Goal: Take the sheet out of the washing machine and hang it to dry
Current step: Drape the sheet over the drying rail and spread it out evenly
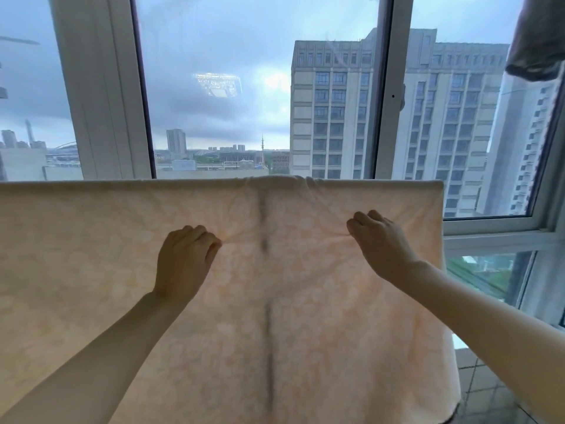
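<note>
A pale peach patterned sheet [91,255] hangs draped over a horizontal line or rail that it hides, its top fold running across the view at mid height. It spreads from the left edge to right of centre. A dark vertical crease runs down its middle. My left hand [183,258] pinches a fold of the sheet left of that crease. To the right of the crease my right hand [382,243] pinches the fabric, which puckers at both grips. The washing machine is out of view.
Large windows [220,87] with white frames [101,87] stand directly behind the sheet, with tall buildings outside. A dark grey cloth [538,41] hangs at the top right corner. Tiled floor [486,390] shows at the lower right beside the sheet's edge.
</note>
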Demonstrator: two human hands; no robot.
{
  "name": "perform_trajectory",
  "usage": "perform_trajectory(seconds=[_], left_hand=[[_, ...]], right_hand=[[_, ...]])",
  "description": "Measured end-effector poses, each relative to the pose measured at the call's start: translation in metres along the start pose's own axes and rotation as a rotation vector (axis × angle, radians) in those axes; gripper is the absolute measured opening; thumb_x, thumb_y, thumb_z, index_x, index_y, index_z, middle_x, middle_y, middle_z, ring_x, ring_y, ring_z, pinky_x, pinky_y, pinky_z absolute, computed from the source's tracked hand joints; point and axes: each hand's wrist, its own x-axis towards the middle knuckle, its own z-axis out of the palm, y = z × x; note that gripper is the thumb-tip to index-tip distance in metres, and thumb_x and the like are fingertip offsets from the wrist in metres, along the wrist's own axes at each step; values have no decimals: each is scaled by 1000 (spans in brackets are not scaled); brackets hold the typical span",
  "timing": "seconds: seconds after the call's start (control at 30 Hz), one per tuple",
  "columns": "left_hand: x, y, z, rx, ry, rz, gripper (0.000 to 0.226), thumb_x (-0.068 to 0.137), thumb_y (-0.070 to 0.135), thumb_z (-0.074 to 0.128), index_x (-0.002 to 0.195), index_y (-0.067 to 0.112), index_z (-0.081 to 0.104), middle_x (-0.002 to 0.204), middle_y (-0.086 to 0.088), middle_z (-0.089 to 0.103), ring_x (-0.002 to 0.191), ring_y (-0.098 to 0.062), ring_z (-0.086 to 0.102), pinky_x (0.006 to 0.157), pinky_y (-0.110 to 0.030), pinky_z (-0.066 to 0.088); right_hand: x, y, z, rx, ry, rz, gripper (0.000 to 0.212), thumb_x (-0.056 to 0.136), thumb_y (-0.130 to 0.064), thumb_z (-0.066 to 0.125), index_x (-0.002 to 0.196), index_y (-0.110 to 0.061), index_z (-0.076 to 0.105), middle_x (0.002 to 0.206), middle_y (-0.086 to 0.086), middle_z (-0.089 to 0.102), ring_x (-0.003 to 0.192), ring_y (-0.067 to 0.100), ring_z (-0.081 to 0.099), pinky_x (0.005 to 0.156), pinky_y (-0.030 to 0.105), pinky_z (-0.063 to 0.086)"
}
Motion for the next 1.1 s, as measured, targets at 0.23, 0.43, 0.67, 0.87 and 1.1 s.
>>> perform_trajectory(seconds=[0.23,0.43,0.67,0.87,1.1], left_hand=[[52,-21,-38,-1,166,-69,17,91,20,63,101,7,67,100,-9,67,93,-28,56,77,-39,44],[64,-58,-54,-108,54,-167,24,95,17,59,113,4,69,107,-13,70,98,-30,62,82,-40,50],[59,-75,-68,-8,119,-217,9,91,9,63,92,2,68,85,-11,65,76,-21,56,65,-31,45],[40,-85,-68,44,203,-235,17,98,17,50,88,4,57,82,-7,53,78,-17,45,68,-31,39],[18,-93,-64,86,218,-142,17,96,15,48,86,3,55,80,-10,52,78,-20,46,73,-32,42]], right_hand=[[35,-9,-35,154,261,-8,21,88,-13,66,108,-8,65,110,8,64,98,25,60,81,39,53],[69,-15,-50,186,262,-24,35,96,-26,55,126,-9,55,125,9,58,109,22,56,92,36,49],[86,-26,-43,334,297,-17,24,98,-26,52,91,-7,66,86,3,64,76,17,60,73,37,55],[87,-52,-37,470,428,-110,16,98,-18,55,89,-6,61,86,4,61,71,18,59,63,40,54],[95,-82,-40,431,396,-216,11,97,-12,51,104,-7,58,97,5,61,77,18,59,66,38,55]])
